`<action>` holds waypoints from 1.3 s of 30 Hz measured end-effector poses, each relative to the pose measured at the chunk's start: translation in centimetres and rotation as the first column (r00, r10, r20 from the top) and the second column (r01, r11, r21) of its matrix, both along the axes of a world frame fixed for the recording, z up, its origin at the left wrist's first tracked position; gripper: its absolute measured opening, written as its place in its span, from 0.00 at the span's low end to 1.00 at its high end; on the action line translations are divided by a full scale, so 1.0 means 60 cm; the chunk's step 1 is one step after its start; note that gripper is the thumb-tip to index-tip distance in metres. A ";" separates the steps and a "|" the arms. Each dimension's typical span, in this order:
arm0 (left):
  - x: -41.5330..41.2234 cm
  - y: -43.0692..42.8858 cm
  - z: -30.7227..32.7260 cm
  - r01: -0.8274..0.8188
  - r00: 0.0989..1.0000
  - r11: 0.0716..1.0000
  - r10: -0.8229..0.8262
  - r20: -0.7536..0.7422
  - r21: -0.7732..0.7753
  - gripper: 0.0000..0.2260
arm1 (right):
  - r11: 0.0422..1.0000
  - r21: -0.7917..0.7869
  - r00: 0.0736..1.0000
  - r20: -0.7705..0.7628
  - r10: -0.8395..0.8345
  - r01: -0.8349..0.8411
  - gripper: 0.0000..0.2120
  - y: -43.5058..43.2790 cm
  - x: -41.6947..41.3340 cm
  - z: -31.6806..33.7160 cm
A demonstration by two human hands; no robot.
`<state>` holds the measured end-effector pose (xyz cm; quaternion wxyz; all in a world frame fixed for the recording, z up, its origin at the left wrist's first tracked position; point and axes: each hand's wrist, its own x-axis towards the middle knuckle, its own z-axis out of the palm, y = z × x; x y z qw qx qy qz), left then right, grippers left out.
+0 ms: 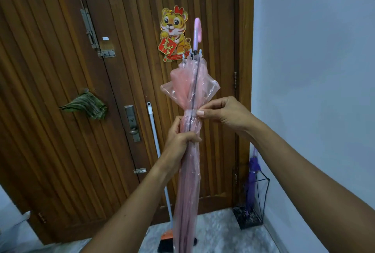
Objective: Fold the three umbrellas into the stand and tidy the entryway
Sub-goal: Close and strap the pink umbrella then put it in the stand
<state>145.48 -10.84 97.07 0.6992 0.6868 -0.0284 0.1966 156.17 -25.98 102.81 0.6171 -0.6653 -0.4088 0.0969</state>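
I hold the pink umbrella point(190, 131) straight up in front of the door point(121, 70), handle at the top. My left hand point(179, 141) is wrapped tight around the middle of it. My right hand point(221, 114) pinches the thin strap point(190, 111) around the cover, thumb and finger pressed together on it. The cover is soft, thin plastic. I think it is slippery and puffs out above the strap, so I should squeeze it flat, not pull hard, or it may tear. The umbrella looks light. The long rod inside is stiff, so the middle is a good place to grip. The stand point(261, 202) sits in the corner with a purple umbrella point(252, 181) already in it.
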 end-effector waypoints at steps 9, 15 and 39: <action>0.002 -0.004 -0.011 -0.031 0.994 0.997 0.038 0.098 -0.067 0.24 | 0.998 0.065 1.000 0.022 -0.020 0.019 0.10 -0.008 -0.002 -0.005; 0.003 0.005 -0.005 0.100 0.992 0.978 -0.083 0.096 -0.184 0.28 | 1.000 -0.001 1.000 -0.019 0.012 -0.012 0.10 -0.013 0.004 0.001; -0.010 0.009 -0.004 0.282 0.959 0.911 -0.271 0.080 -0.300 0.25 | 0.977 0.190 0.871 -0.460 0.174 -0.095 0.13 -0.011 0.001 -0.020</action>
